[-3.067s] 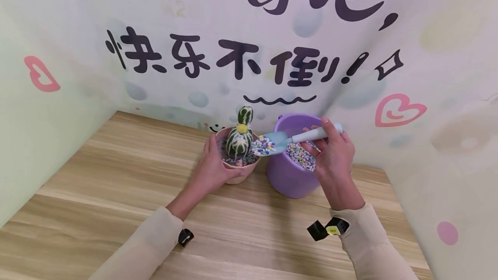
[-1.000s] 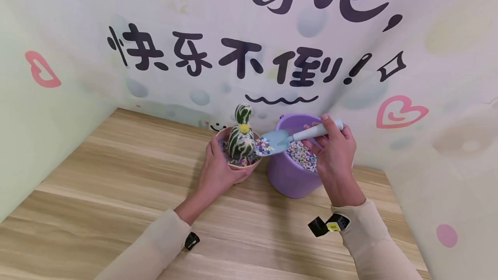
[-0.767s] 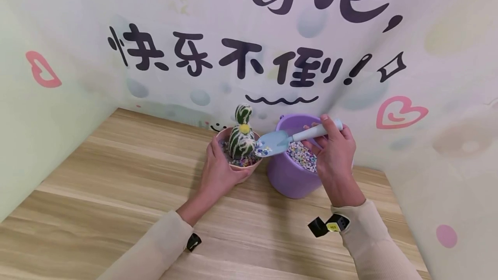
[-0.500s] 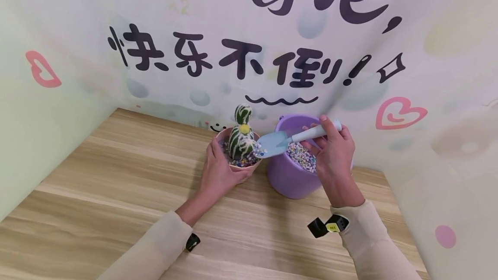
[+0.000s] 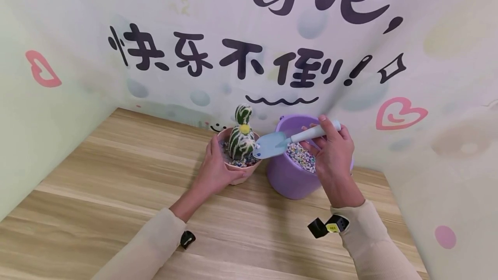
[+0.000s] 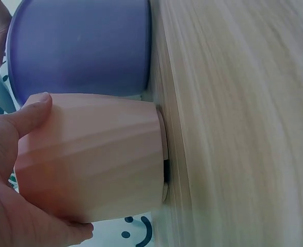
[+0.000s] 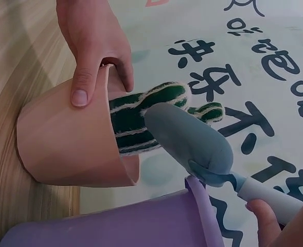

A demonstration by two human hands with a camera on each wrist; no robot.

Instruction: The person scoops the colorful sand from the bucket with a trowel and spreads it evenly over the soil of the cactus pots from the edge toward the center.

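Note:
A pink flower pot (image 6: 94, 159) stands on the table, holding a green, white-striped cactus (image 5: 240, 144) with a yellow tuft and small coloured pebbles around its base. My left hand (image 5: 215, 167) grips the pot, thumb at the near side and fingers round the far left side. My right hand (image 5: 335, 159) holds a light blue trowel (image 7: 192, 139) by its handle. The trowel's blade tilts down at the pot's right rim, with only a few pebbles near its tip. Below the trowel, a purple bucket (image 5: 289, 180) holds many coloured pebbles (image 5: 301, 157).
The wooden table (image 5: 116, 176) meets a printed cloth backdrop (image 5: 210, 85) right behind the pot and bucket. Pale side walls (image 5: 447, 163) close in the left and right. Bucket and pot stand close beside each other.
Pebbles have slid off the trowel blade into the pot, leaving it nearly bare. The trowel stays at the pot's rim, and the left hand still grips the pot.

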